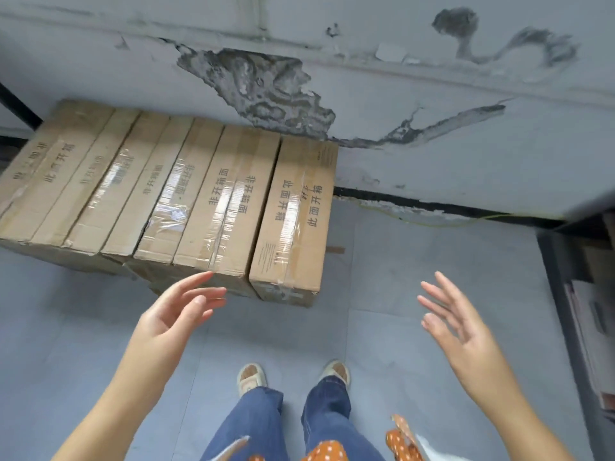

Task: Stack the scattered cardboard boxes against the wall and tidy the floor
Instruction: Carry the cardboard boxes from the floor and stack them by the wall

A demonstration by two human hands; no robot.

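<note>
Against wall [432,134]: boxes [186,194] side by side; left hand [173,314], right hand [459,331] spread, grip empty.

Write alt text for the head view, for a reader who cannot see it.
Both hands, left hand and right hand, are open and empty above a grey floor, reaching toward a row of taped cardboard boxes standing side by side against a cracked wall. The person's jeans and shoes show below.

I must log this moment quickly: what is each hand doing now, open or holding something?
Left hand: open, fingers straight, holding nothing.
Right hand: open, fingers spread, holding nothing.
</note>
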